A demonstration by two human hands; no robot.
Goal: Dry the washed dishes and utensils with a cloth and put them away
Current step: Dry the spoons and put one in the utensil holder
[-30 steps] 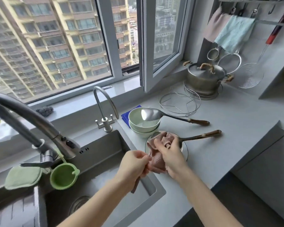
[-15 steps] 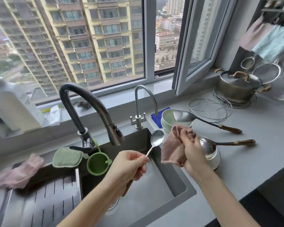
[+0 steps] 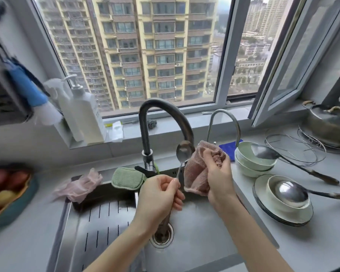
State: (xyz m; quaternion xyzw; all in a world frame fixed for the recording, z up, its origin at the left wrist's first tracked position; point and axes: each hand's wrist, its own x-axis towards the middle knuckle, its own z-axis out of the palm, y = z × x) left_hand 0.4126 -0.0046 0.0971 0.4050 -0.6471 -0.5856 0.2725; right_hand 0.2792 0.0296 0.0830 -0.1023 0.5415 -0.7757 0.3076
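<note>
Head view over the sink [image 3: 204, 244]. The left hand [image 3: 161, 195] is clenched around the handle of a metal spoon [image 3: 183, 152]. It holds the spoon upright above the basin, bowl uppermost, in front of the dark faucet [image 3: 165, 107]. The right hand [image 3: 220, 177] grasps a bunched pink cloth [image 3: 195, 173], which hangs just beside the spoon's bowl; whether the two touch cannot be told. On the grey surface [image 3: 322, 242] to the right stand two stacked green bowls [image 3: 249, 165] with a ladle [image 3: 263, 152] resting across the upper one. Nearer the viewer lies a stack of plates [image 3: 273, 214] carrying a pale bowl [image 3: 271, 185], in which a second ladle [image 3: 290, 192] sits. A green sponge [image 3: 126, 178] and a pink glove [image 3: 81, 185] lie at the sink's far rim.
</note>
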